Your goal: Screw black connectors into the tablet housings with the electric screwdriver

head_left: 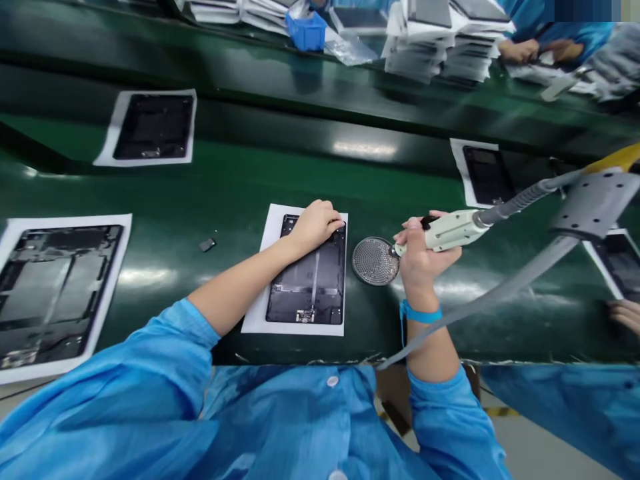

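Note:
An opened tablet [305,280], its dark inside showing, lies on a white sheet [257,313] in front of me. My left hand [316,227] rests across its upper part, fingers bent around its upper right side; what is beneath the palm is hidden. In my right hand [423,260] is a pale electric screwdriver [457,230], gripped with the fingers wrapped round it. Its tip points left, at the right rim of a round screw tray [375,261] covered in small holes. A blue band [423,313] circles my right wrist.
More opened tablets on sheets lie at the left [55,287], the back left [155,127] and the right [487,175]. A small black piece [207,245] sits left of my arm. The screwdriver's grey cable [490,300] crosses my right forearm. Another person's hand [626,315] shows at right.

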A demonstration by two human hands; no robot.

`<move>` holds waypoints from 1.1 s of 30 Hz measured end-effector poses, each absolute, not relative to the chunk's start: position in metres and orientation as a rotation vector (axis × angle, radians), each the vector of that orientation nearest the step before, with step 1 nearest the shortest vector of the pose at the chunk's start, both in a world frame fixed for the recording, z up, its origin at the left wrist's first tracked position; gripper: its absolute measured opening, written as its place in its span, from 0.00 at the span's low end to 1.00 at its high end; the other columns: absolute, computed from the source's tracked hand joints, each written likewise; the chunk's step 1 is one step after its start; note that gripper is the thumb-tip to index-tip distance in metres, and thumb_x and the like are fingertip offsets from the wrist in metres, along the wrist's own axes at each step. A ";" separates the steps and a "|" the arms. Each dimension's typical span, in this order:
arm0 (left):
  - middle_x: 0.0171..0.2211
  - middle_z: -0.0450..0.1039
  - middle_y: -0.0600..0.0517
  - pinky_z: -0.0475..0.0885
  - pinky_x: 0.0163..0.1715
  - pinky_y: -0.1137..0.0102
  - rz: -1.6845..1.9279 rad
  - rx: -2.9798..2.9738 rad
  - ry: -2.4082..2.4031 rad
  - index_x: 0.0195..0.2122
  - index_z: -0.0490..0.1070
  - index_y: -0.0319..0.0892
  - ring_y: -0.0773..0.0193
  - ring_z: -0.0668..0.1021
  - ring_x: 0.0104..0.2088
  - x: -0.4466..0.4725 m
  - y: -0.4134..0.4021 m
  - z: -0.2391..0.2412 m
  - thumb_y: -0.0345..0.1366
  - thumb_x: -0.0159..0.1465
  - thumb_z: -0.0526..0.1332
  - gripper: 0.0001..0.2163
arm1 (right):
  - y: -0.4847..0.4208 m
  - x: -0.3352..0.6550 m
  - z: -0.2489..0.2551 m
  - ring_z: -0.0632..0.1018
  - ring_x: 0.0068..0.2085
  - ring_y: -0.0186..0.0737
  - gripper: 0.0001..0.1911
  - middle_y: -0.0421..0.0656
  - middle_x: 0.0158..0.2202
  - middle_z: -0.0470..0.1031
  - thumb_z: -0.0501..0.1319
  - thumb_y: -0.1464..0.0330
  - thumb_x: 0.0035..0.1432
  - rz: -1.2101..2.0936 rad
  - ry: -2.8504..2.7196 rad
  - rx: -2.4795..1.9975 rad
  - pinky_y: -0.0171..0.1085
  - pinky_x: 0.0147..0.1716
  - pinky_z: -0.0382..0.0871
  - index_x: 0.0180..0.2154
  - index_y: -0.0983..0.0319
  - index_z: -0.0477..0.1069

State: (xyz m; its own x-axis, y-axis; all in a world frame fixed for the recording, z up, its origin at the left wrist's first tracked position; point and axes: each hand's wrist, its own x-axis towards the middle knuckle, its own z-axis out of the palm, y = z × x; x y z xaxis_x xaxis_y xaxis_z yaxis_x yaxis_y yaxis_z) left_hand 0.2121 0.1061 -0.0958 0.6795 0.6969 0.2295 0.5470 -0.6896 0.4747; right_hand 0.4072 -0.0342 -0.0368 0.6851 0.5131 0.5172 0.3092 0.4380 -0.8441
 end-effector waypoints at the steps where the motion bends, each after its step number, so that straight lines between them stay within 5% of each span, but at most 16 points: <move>1: 0.40 0.83 0.44 0.73 0.50 0.57 0.567 2.524 0.965 0.42 0.90 0.44 0.51 0.78 0.43 0.212 0.107 -0.097 0.38 0.78 0.69 0.09 | -0.033 0.408 -0.037 0.76 0.21 0.32 0.20 0.34 0.31 0.82 0.75 0.58 0.62 0.148 -0.845 -1.155 0.38 0.23 0.79 0.49 0.57 0.73; 9: 0.35 0.85 0.46 0.73 0.47 0.57 0.549 2.436 0.957 0.38 0.89 0.46 0.50 0.79 0.42 0.215 0.111 -0.099 0.41 0.78 0.68 0.12 | -0.028 0.413 -0.049 0.73 0.20 0.29 0.23 0.36 0.37 0.83 0.73 0.50 0.66 0.110 -0.897 -1.262 0.38 0.22 0.74 0.51 0.55 0.70; 33: 0.35 0.82 0.44 0.73 0.47 0.59 0.536 2.439 0.987 0.39 0.88 0.44 0.49 0.77 0.44 0.218 0.109 -0.098 0.40 0.77 0.69 0.11 | -0.024 0.423 -0.061 0.69 0.19 0.30 0.22 0.34 0.33 0.78 0.71 0.48 0.68 0.056 -0.964 -1.255 0.38 0.20 0.69 0.52 0.53 0.69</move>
